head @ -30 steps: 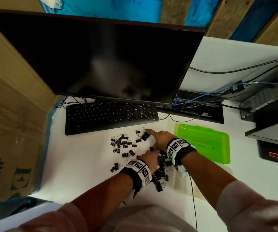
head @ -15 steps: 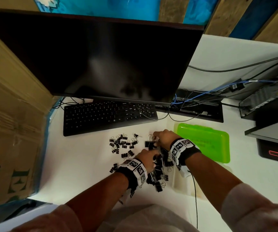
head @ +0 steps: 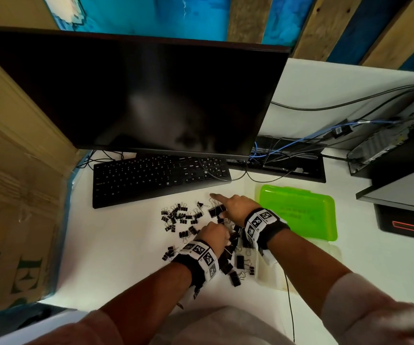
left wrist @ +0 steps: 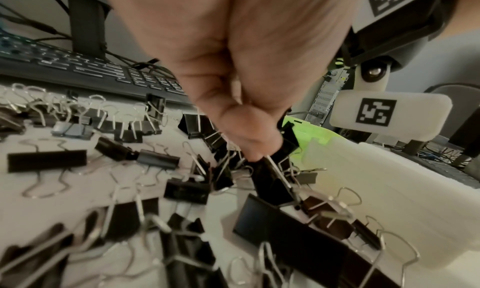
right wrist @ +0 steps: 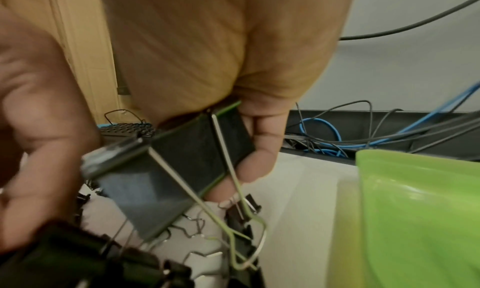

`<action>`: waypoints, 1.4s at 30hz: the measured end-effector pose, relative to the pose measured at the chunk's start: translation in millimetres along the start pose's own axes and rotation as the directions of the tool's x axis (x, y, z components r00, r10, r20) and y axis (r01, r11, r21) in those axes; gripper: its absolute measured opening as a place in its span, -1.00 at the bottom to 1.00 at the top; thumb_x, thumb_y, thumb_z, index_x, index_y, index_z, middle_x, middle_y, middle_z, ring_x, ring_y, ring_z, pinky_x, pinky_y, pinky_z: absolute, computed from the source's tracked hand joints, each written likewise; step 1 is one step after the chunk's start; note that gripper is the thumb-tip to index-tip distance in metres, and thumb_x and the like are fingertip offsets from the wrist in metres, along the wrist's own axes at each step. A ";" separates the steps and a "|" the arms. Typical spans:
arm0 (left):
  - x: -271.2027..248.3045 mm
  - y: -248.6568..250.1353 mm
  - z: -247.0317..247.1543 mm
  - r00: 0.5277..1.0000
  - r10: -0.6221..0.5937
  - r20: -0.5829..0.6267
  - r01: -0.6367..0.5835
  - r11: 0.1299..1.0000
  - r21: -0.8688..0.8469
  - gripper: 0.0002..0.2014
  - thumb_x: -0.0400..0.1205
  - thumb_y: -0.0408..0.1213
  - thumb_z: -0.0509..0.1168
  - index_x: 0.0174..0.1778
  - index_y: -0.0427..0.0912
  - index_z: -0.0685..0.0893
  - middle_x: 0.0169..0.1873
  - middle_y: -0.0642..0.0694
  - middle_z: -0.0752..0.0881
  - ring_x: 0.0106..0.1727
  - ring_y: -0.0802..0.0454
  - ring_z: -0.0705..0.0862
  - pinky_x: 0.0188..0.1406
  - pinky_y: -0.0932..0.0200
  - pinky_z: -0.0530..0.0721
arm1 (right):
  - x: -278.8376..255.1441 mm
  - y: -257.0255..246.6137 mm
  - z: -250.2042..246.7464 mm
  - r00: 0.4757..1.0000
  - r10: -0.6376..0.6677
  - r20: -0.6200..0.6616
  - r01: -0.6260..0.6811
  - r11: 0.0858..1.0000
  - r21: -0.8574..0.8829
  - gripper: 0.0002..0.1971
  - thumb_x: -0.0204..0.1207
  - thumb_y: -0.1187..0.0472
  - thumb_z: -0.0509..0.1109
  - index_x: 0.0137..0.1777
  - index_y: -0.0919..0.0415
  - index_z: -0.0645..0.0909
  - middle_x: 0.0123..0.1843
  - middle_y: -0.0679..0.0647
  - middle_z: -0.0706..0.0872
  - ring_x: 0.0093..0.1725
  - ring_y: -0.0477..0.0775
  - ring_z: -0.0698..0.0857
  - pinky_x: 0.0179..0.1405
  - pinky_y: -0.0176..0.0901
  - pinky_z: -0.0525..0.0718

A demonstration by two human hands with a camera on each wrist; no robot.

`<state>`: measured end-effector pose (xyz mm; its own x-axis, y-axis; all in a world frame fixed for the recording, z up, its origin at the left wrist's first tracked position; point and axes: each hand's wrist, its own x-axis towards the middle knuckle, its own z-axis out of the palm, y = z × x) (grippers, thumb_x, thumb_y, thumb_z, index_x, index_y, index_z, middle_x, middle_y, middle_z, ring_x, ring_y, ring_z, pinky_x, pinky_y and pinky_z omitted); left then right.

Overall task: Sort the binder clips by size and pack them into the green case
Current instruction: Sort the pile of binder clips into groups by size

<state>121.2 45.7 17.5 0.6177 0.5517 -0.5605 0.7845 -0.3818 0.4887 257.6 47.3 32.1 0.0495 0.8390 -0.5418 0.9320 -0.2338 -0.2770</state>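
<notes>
Black steel binder clips (head: 181, 216) partly grouped, none packed; closed translucent green plastic case (head: 300, 212) at three o'clock; right hand (head: 235, 207) clamping large black clip (right wrist: 182, 169), left hand (head: 213, 232) pinching a pile clip (left wrist: 272, 181).

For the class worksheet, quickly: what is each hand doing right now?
Left hand: fingertips pinching a binder clip in the pile.
Right hand: holding a large binder clip, index finger pointing out.

Binder clips (left wrist: 46, 160) — matt black metal, shiny wire handles; green case (head: 298, 212) — glossy, translucent plastic; desk (head: 116, 245) smooth white.
</notes>
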 end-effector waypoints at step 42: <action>-61.8 -39.4 10.3 0.988 -0.154 -0.022 0.125 0.868 -0.481 -0.82 0.60 -0.47 0.18 -0.13 -0.10 0.59 -0.09 -0.05 0.65 -0.03 -0.18 0.77 -0.41 0.27 0.64 | -109.8 -12.4 88.2 0.943 0.251 -0.220 -0.068 0.789 0.611 -0.90 0.57 0.12 0.35 -0.11 0.13 0.58 -0.19 -0.02 0.69 -0.21 -0.02 0.64 -0.23 -0.33 0.48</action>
<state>52.7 19.0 26.0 0.4878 0.6205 -0.6140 0.7311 0.0940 0.6758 208.9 -85.3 25.1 0.3599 0.8400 -0.4060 0.5121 -0.5416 -0.6667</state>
